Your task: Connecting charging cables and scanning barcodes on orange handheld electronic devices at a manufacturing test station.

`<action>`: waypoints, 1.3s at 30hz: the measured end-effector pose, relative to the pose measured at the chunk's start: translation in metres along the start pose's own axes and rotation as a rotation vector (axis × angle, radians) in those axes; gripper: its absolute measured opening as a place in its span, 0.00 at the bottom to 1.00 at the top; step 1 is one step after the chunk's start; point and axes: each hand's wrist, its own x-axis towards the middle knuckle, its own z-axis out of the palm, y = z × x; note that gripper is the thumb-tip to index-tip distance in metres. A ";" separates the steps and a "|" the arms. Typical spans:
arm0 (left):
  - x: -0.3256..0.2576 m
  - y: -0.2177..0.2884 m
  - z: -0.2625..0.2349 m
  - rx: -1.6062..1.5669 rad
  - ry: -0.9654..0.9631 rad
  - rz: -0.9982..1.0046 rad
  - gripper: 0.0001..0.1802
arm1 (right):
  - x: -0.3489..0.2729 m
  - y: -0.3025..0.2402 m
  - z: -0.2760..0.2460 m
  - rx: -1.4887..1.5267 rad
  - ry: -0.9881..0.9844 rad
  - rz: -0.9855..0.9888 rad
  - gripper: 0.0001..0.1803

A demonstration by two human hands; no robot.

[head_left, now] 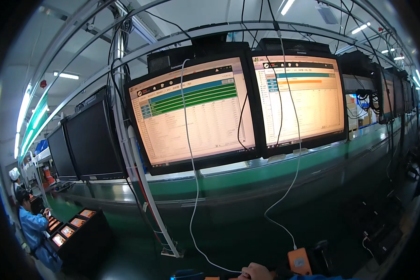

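At the bottom edge, my right hand (pixel 255 271) is closed, with its fingers curled at the end of a white cable (pixel 194 205) that hangs down from the left lit monitor. Its fingertips are partly cut off by the frame. Just below and left of it, a sliver of an orange thing (pixel 212 278) shows. To the right of the hand lies an orange boxy device (pixel 299 261), with a second white cable (pixel 284 198) plugged into its top end. My left hand is not seen.
Two lit monitors (pixel 196 140) (pixel 308 126) hang from a metal frame over the dark green bench (pixel 140 224). A slanted metal post (pixel 149 200) stands left of the cables. Far left, a person in blue (pixel 32 224) stands by a black rack (pixel 91 235) of lit devices. Dark equipment (pixel 382 238) sits at right.
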 end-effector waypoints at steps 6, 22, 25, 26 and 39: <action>0.008 -0.008 0.013 0.022 0.008 -0.003 0.19 | 0.004 0.004 -0.002 0.026 -0.008 -0.005 0.15; 0.015 -0.024 0.021 0.047 0.030 -0.022 0.17 | -0.006 0.013 0.005 0.016 -0.006 -0.056 0.16; 0.017 -0.026 0.025 0.057 0.026 -0.030 0.17 | -0.006 0.016 0.008 0.027 0.022 -0.076 0.17; 0.019 -0.026 0.026 0.060 0.022 -0.035 0.17 | -0.006 0.017 0.008 0.016 0.030 -0.092 0.18; 0.032 -0.036 0.035 0.076 0.034 -0.087 0.16 | 0.001 0.007 0.001 0.076 -0.031 -0.043 0.18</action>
